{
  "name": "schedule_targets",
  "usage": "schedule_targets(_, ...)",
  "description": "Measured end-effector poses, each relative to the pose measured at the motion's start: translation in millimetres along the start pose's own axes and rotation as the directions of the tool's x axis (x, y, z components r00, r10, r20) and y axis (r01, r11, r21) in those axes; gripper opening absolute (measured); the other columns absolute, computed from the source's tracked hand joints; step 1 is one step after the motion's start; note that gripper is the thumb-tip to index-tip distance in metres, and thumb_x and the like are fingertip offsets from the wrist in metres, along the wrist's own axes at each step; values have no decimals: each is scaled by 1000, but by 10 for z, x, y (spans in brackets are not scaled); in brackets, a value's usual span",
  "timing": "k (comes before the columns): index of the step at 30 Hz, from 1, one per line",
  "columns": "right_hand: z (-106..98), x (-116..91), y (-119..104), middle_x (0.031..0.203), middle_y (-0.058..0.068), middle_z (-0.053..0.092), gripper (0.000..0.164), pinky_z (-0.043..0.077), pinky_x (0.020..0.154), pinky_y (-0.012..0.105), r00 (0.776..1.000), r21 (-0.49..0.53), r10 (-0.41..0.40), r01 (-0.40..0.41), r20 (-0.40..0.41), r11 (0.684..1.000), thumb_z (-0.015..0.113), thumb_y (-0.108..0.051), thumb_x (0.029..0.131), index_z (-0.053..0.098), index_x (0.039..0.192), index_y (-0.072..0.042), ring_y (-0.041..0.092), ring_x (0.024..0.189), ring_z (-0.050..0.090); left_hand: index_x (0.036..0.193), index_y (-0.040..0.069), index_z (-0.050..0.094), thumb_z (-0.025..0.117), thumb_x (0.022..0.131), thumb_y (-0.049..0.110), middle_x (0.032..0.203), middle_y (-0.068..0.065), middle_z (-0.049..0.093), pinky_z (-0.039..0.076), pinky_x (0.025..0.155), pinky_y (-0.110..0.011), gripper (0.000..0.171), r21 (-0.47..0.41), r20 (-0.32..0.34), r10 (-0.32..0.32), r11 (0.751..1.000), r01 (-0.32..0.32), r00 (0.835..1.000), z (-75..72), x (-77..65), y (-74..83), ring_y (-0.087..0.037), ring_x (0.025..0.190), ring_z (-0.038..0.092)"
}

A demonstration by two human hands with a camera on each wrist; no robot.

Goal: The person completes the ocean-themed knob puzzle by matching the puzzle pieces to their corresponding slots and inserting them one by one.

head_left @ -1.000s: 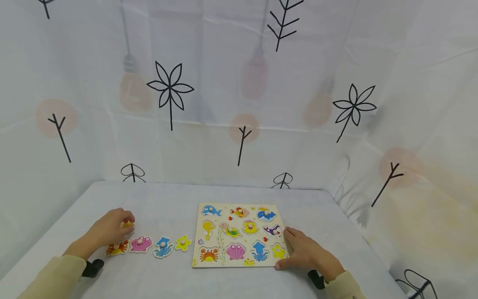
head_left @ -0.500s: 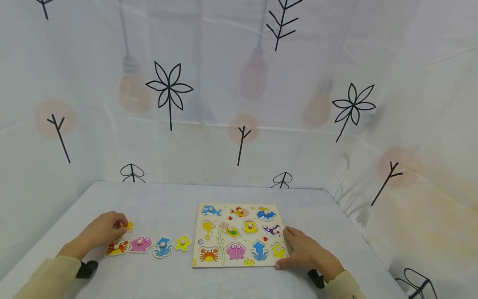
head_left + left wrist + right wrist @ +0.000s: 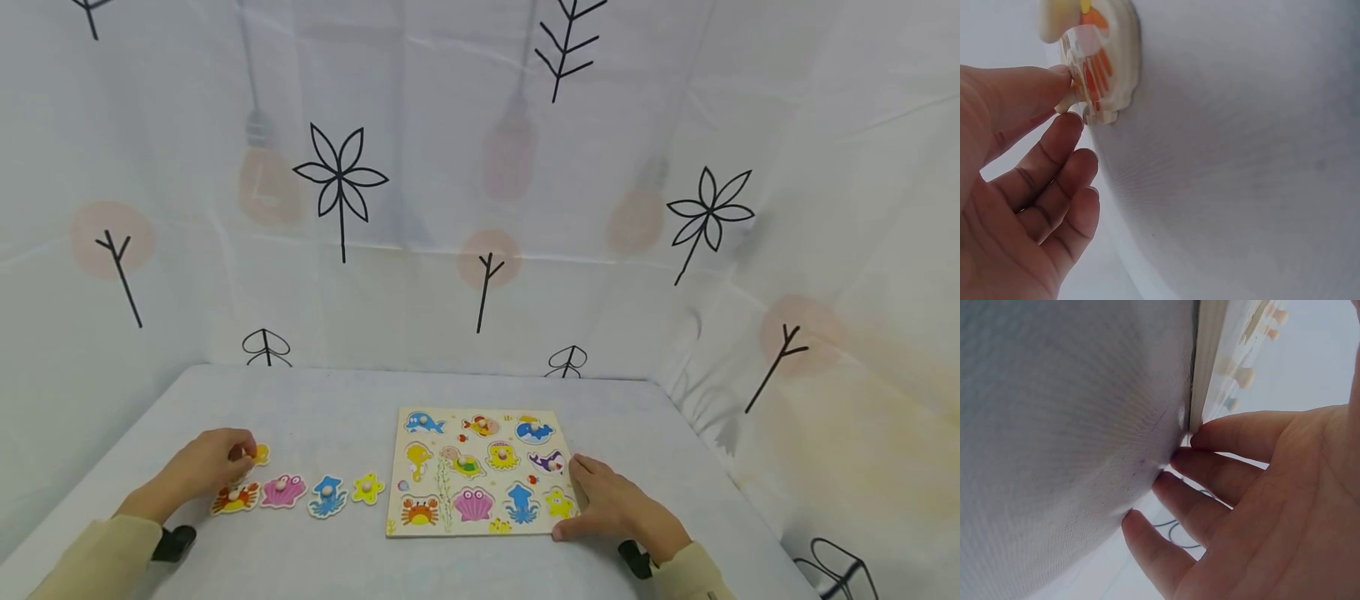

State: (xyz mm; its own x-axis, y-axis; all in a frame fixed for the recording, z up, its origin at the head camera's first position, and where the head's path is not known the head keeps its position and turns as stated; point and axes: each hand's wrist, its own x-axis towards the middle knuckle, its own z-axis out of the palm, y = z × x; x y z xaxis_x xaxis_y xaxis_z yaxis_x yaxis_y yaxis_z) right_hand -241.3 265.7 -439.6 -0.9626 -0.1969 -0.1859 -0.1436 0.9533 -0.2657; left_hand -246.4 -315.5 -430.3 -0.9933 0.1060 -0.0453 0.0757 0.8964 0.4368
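At the left of the table, my left hand (image 3: 202, 461) pinches a yellow-orange puzzle piece (image 3: 262, 454) by its small knob, thumb against index finger; the hand covers most of it, so its shape is hidden. Seen from the left wrist, the other fingers (image 3: 1079, 215) curl loosely beside the knob. Just in front lies a crab piece (image 3: 236, 498) with a knob. My right hand (image 3: 615, 504) rests at the right edge of the wooden peg puzzle board (image 3: 442, 535). From the right wrist, its fingertips (image 3: 1207, 434) touch the board's side and the tablecloth.
Right of the crab piece, in a row, lie a pink shell piece (image 3: 282, 491), a blue squid piece (image 3: 327, 497) and a yellow star piece (image 3: 367, 488). Several knobbed sea animals sit in the board. A white printed cloth (image 3: 420, 308) hangs behind the white table.
My left hand has shifted slightly left and toward me, and its fingers have come down onto the yellow-orange piece. My right hand and the board have stayed put.
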Motion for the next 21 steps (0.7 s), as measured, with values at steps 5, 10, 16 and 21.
schedule_targets(5, -9, -2, 0, 150, 14, 33, 125, 28, 105, 56, 1000, -5, 3, -3, 3, 1000, 74, -76, 51, 35, 146, -5, 35, 136, 32, 93, 10, 62, 67, 86, 12, 78, -4, 49, 43, 56, -32, 9, 2, -1, -6, 1000, 6, 1000, -18, -3, 34, -18, 65, 48)
schedule_targets(10, -15, -7, -8, 150, 15, 32, 125, 28, 106, 56, 1000, -6, 7, -7, 3, 1000, 74, -76, 51, 35, 146, -5, 36, 136, 31, 90, 11, 61, 67, 85, 12, 79, -5, 50, 44, 59, -32, 8, 19, -29, 24, 1000, -23, 999, -45, 4, 83, -20, 71, 47)
schedule_targets(16, -16, -13, -16, 150, 15, 32, 125, 28, 106, 56, 1000, -13, 7, -7, 2, 1000, 74, -76, 51, 36, 146, -5, 36, 136, 31, 88, 12, 62, 67, 85, 11, 79, -3, 52, 44, 61, -32, 6, 39, -34, 60, 998, -59, 998, -32, 46, 184, -20, 73, 47)
schedule_targets(21, -13, -15, -19, 150, 15, 32, 125, 28, 106, 56, 1000, -13, 1, -1, 3, 1000, 73, -76, 51, 35, 146, -4, 36, 136, 31, 86, 13, 62, 67, 84, 12, 77, -1, 52, 42, 60, -32, 6, 59, -38, 97, 994, -95, 995, 30, 88, 317, -18, 72, 47)
